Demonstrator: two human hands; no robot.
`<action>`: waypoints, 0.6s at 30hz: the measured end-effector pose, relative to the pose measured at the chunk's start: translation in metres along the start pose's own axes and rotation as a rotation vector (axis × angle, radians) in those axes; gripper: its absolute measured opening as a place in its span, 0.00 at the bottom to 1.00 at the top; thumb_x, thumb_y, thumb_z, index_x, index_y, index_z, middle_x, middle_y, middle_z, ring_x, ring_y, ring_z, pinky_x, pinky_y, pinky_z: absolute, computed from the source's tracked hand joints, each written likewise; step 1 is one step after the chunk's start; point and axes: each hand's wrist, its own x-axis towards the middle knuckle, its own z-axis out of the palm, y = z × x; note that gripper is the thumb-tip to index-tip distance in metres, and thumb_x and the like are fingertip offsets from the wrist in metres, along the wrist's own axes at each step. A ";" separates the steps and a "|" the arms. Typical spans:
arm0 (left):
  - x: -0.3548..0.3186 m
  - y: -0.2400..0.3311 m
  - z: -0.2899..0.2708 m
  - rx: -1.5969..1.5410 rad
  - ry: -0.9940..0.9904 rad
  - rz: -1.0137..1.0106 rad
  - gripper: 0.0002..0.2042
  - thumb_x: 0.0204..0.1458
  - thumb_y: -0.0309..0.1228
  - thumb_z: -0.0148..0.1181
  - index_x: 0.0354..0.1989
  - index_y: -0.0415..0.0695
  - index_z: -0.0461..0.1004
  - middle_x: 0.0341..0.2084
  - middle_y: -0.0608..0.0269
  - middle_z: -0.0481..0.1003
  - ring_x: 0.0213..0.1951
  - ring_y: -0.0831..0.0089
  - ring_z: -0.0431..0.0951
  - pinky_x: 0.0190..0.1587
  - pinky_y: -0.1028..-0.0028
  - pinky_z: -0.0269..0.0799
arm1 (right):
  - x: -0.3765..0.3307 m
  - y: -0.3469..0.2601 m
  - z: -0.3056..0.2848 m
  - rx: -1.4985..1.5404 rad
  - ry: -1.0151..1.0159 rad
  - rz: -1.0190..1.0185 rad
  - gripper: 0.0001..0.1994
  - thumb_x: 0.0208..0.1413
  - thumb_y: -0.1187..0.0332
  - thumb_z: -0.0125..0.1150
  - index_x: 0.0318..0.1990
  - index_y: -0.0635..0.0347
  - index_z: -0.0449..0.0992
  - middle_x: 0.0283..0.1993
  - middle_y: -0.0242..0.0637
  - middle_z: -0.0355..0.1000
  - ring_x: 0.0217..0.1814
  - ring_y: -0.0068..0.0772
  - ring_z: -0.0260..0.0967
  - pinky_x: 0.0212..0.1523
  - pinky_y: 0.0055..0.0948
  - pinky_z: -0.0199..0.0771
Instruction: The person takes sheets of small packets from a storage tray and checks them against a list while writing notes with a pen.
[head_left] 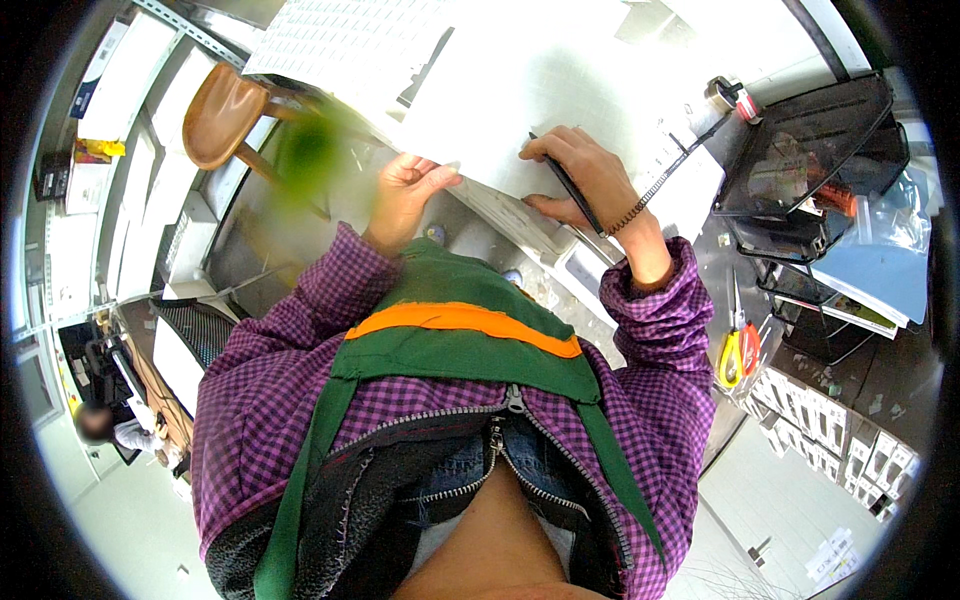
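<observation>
A cluttered workshop is seen from above, with a white worktable (620, 60) filling the top of the head view and a wooden stool (222, 112) standing off to the left. A large white sheet (500, 110) is spread over the table, its near edge hanging toward the person. That edge is pinched by the left hand (405, 195), fingers curled closed around it. The right hand (590, 180) is laid flat on the same sheet, just to the right, and a dark pen (570, 185) is held between its fingers, the tip pointing away across the paper. A black mesh tray (815, 145) is seen at the far right, with yellow and red scissors (738, 350) hung below it.
</observation>
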 end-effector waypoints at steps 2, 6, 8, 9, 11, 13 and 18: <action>0.003 -0.005 -0.008 0.047 -0.043 0.030 0.14 0.58 0.19 0.61 0.53 0.35 0.74 0.46 0.58 0.79 0.46 0.72 0.79 0.50 0.70 0.78 | 0.001 0.000 -0.002 0.028 -0.008 0.003 0.25 0.40 0.60 0.78 0.48 0.51 0.74 0.43 0.33 0.73 0.48 0.39 0.72 0.48 0.34 0.75; 0.006 -0.003 -0.015 0.197 -0.090 0.086 0.15 0.56 0.18 0.63 0.52 0.34 0.75 0.44 0.58 0.80 0.45 0.72 0.80 0.49 0.72 0.78 | 0.001 -0.002 -0.004 0.047 -0.021 0.005 0.23 0.43 0.63 0.76 0.47 0.51 0.74 0.43 0.34 0.73 0.48 0.40 0.72 0.48 0.35 0.75; 0.010 0.001 -0.017 0.338 -0.083 0.116 0.14 0.55 0.17 0.64 0.50 0.34 0.76 0.43 0.57 0.81 0.44 0.72 0.80 0.49 0.72 0.78 | 0.001 -0.002 -0.002 0.035 0.001 -0.012 0.23 0.43 0.64 0.76 0.48 0.52 0.74 0.43 0.34 0.72 0.48 0.40 0.72 0.48 0.35 0.75; 0.012 0.001 -0.018 0.408 -0.079 0.131 0.13 0.55 0.17 0.64 0.49 0.33 0.76 0.42 0.57 0.81 0.44 0.72 0.81 0.49 0.72 0.78 | 0.001 -0.002 -0.001 0.029 0.013 -0.021 0.23 0.42 0.64 0.76 0.48 0.52 0.74 0.44 0.34 0.72 0.48 0.40 0.72 0.48 0.35 0.74; 0.014 0.003 -0.022 0.411 -0.094 0.141 0.12 0.54 0.17 0.65 0.47 0.33 0.77 0.41 0.56 0.82 0.43 0.72 0.81 0.48 0.71 0.78 | 0.001 -0.002 -0.003 0.030 -0.004 -0.008 0.23 0.42 0.65 0.75 0.48 0.52 0.73 0.44 0.34 0.72 0.49 0.41 0.71 0.49 0.36 0.74; 0.016 0.004 -0.025 0.407 -0.112 0.150 0.11 0.53 0.17 0.66 0.46 0.33 0.78 0.41 0.55 0.82 0.43 0.71 0.81 0.48 0.71 0.79 | 0.000 -0.003 -0.003 0.028 -0.015 0.000 0.23 0.42 0.65 0.74 0.48 0.52 0.73 0.44 0.34 0.72 0.49 0.41 0.71 0.49 0.36 0.74; 0.020 0.009 -0.025 0.335 -0.151 0.160 0.11 0.53 0.17 0.66 0.44 0.33 0.78 0.41 0.55 0.82 0.44 0.70 0.82 0.49 0.70 0.79 | -0.001 -0.001 -0.003 0.040 -0.023 0.001 0.22 0.43 0.66 0.72 0.48 0.52 0.73 0.44 0.35 0.72 0.50 0.41 0.71 0.48 0.36 0.74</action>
